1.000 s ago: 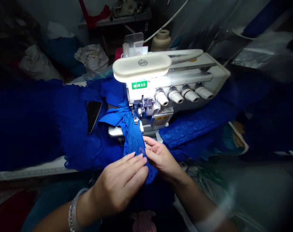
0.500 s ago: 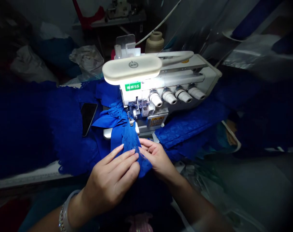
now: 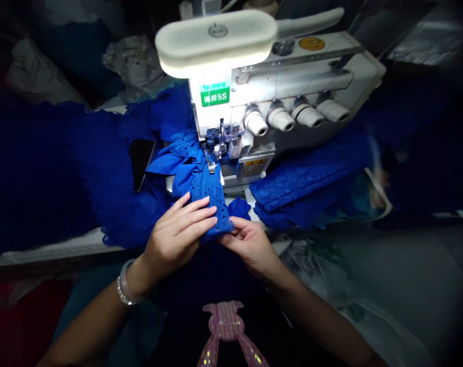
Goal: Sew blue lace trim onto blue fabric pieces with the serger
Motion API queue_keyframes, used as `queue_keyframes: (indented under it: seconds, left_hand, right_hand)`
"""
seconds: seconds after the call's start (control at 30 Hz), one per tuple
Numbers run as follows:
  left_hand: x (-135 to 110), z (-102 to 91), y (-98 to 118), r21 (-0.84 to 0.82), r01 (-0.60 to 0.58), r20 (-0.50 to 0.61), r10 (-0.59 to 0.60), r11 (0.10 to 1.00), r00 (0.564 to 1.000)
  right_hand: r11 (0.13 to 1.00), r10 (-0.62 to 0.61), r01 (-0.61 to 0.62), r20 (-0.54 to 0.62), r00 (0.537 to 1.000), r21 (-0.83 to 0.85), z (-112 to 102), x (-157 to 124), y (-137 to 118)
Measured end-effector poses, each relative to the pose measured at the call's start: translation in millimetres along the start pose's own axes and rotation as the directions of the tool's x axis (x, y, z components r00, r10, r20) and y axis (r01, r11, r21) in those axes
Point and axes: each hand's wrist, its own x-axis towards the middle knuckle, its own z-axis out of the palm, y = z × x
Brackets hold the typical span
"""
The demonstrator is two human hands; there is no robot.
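A strip of blue lace fabric [image 3: 206, 196] runs from under the presser foot [image 3: 211, 164] of a white overlock sewing machine [image 3: 292, 81] down toward me. My left hand [image 3: 178, 232] lies on the strip with fingers stretched flat, pressing it down. My right hand [image 3: 247, 242] pinches the strip's near end from below and to the right. The two hands touch at the fabric's lower edge.
A lit lamp [image 3: 216, 41] sits over the needle. A dark phone [image 3: 140, 160] lies left of the machine on heaped blue fabric [image 3: 82, 168]. More folded blue lace [image 3: 304, 183] lies to the right. Crumpled bags [image 3: 135, 61] sit behind.
The view has moved closer to the machine. The strip has fed further in, and both hands now sit nearer the presser foot, at the strip's end.
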Motion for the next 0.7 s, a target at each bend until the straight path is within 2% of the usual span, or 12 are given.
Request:
queue_keyframes:
  seconds: [0.17,0.27,0.37,0.53,0.7]
  left_hand:
    - [-18.9,13.7,18.1,-0.084,0.086,-0.058,-0.091,0.993,0.994]
    - [-25.7,16.1,28.7,-0.049,0.141,-0.095,-0.146,0.989,0.985]
    - [-29.4,15.3,38.9,-0.01,0.132,-0.096,-0.132,0.991,0.987]
    - [-31.7,14.1,55.6,-0.091,0.129,-0.105,-0.138,0.987,0.985]
    - [-29.8,15.5,68.1,0.032,0.141,-0.11,-0.137,0.99,0.984]
  right_hand:
    - [0.996,0.074,-0.077,-0.07,0.995,-0.041,-3.7,-19.1,15.9]
    - [0.997,0.049,-0.057,-0.127,0.991,-0.055,-3.7,-27.7,20.1]
    - [0.999,0.025,-0.029,-0.088,0.996,-0.034,-1.4,-35.3,18.2]
    - [1.0,0.003,-0.004,-0.086,0.996,-0.011,3.6,-47.5,12.6]
    - [0.997,-0.061,0.058,-0.081,0.995,-0.044,9.3,-57.8,7.8]
